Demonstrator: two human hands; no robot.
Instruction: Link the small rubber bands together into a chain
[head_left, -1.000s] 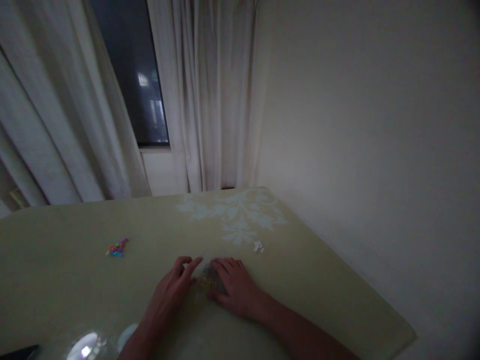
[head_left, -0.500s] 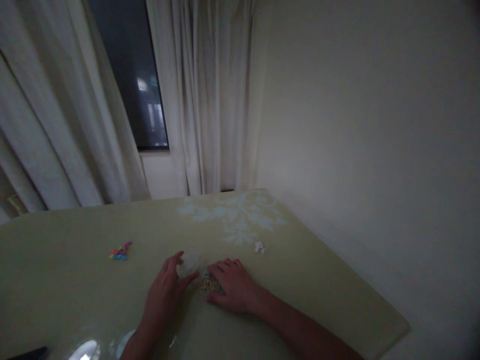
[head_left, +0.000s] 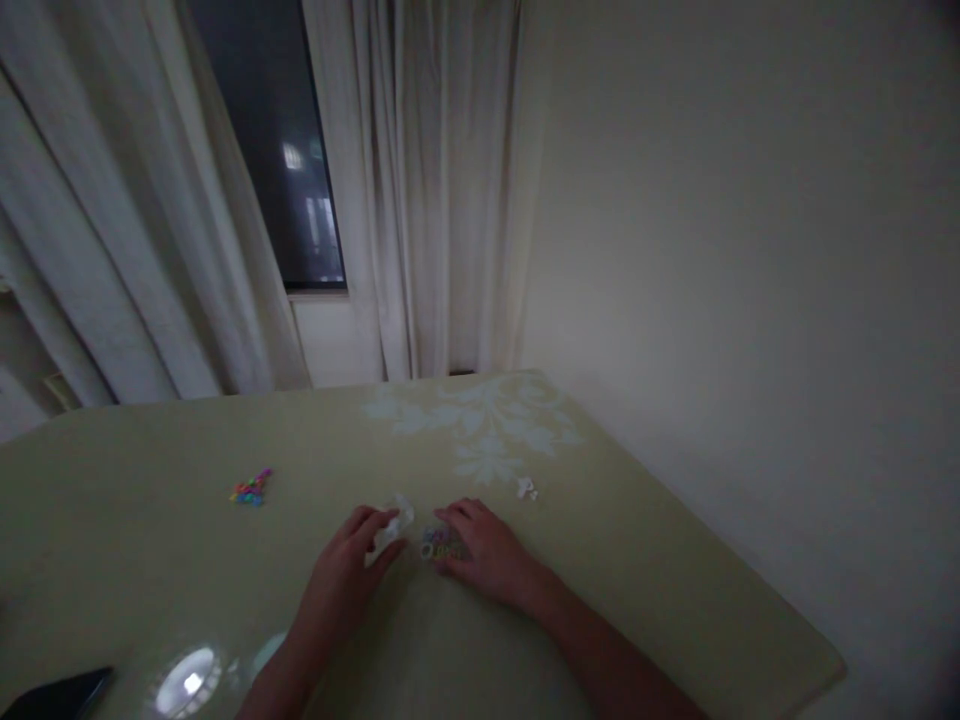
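Note:
My left hand is closed on a crumpled clear plastic bag, pinched between thumb and fingers. Right beside it, my right hand curves around a small cluster of coloured rings, thumb on the near side and fingers on the far side. The rings look pale, yellow and purple; part of the cluster is hidden under the palm. A narrow gap separates the bag from the rings. Dim light blurs the finer detail.
Small bright coloured pieces lie in a heap to the left, and small white pieces to the right. A shiny clear round dish and a black object sit at the near left. The table meets the wall on the right.
Both hands have shifted slightly right, and the bag is bunched smaller in the left hand. The rings now sit within the right hand, with more colours showing. The camera view has shifted a little.

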